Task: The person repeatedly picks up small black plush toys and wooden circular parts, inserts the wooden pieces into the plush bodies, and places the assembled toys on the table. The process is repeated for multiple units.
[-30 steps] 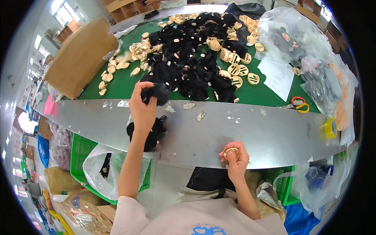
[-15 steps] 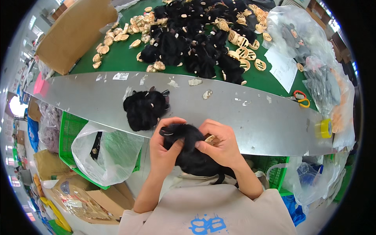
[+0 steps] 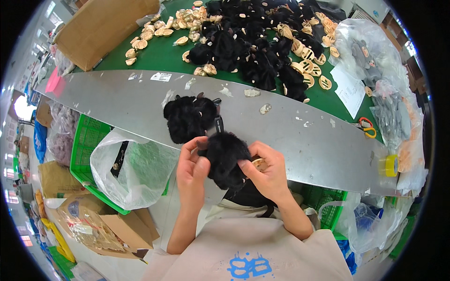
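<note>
Between my two hands hangs a black furry plush piece [image 3: 228, 157], with a small black tag [image 3: 219, 125] sticking up from its top. My left hand [image 3: 192, 171] pinches its left side, thumb and fingers closed. On the other side my right hand [image 3: 268, 171] grips it with the thumb in front. A pale round plastic disc [image 3: 259, 164] shows tucked in the right palm. Just beyond my left fingers, a second black plush bundle [image 3: 190, 119] lies on the grey metal ledge [image 3: 304, 140].
On the green tabletop [image 3: 140, 61] lie a heap of black plush pieces [image 3: 253, 47] and pale discs [image 3: 325, 82]. Scissors [image 3: 368, 127], yellow tape [image 3: 388, 166] and a paper sheet [image 3: 348, 89] are at right. A bag-lined green crate [image 3: 84, 164] stands lower left.
The plush in my hands has been turned and raised, so its rounded furry side and the upright tag now show. The whole view has shifted slightly.
</note>
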Demonstrator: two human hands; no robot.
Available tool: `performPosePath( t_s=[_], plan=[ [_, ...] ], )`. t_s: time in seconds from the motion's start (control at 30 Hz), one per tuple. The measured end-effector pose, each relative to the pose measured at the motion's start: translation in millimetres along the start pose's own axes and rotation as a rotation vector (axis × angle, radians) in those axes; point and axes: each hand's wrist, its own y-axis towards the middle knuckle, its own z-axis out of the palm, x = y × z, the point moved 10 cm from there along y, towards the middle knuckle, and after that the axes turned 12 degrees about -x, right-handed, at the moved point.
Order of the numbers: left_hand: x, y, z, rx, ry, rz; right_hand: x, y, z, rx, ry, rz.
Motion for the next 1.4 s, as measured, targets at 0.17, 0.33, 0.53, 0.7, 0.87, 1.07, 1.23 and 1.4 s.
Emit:
performPosePath(
  t_s=[0.17, 0.33, 0.53, 0.7, 0.87, 1.07, 1.23, 1.4],
  plan=[
    [1, -7, 3, 0.041, 0.103, 0.101, 31, -11, 20, 0.104, -0.141, -0.279],
    [-2, 2, -18, -0.083, 0.405, 0.335, 47, -34, 38, 0.186, -0.224, -0.38],
    [-54, -24, -26, -0.19, 0.548, 0.625, 17, -19, 16, -0.1, -0.138, -0.136],
    [-18, -52, -20, 0.103, 0.373, 0.325, 49, -35, 45, 0.02, -0.198, -0.431],
    [7, -55, -15, 0.296, 0.065, 0.05, 67, -63, 66, 0.166, -0.319, -0.615],
    [10, -54, -17, 0.252, -0.002, 0.007, 72, -71, 67, 0.203, -0.236, -0.648],
    [-5, -46, -22, 0.174, -0.081, -0.013, 55, -70, 49, 0.187, 0.212, -0.189],
    [-2, -44, -30, -0.028, -0.137, -0.091, 46, -63, 35, 0.081, 0.227, -0.078]
  ],
)
